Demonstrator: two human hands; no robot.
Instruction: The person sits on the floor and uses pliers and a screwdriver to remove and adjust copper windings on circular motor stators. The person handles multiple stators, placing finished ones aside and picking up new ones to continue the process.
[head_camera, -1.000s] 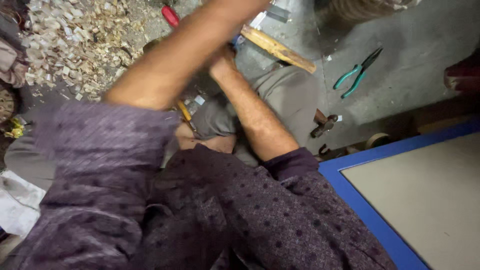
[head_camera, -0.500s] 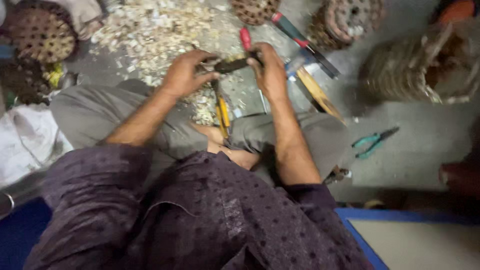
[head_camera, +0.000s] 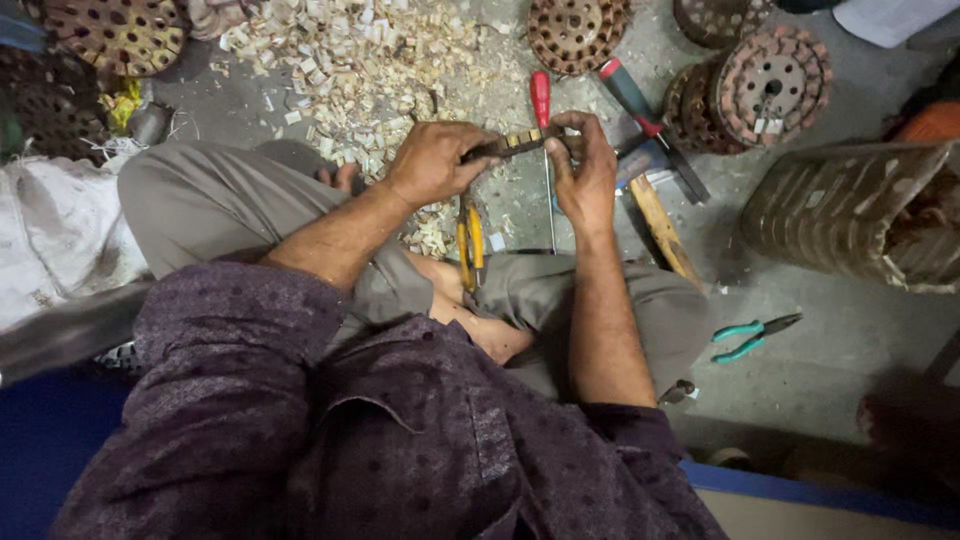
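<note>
I sit cross-legged on a concrete floor. My left hand (head_camera: 432, 162) and my right hand (head_camera: 585, 172) both grip a short dark metal strip with pale segments (head_camera: 518, 144), held level between them above my knees. Yellow-handled pliers (head_camera: 470, 240) lie on my lap just under the left hand. A red-handled screwdriver (head_camera: 541, 100) lies on the floor behind the strip.
A heap of pale wood chips (head_camera: 370, 60) lies ahead. Round slotted metal discs (head_camera: 578, 30) and a stack of them (head_camera: 765, 85) stand at the back. A hammer (head_camera: 650, 190), teal pliers (head_camera: 750, 338), a ribbed metal core (head_camera: 850, 215) and a white sack (head_camera: 55, 240) surround me.
My view has swung from the right side of the floor to straight ahead. Both hands have come together on the strip and hold it steady in front of me.
</note>
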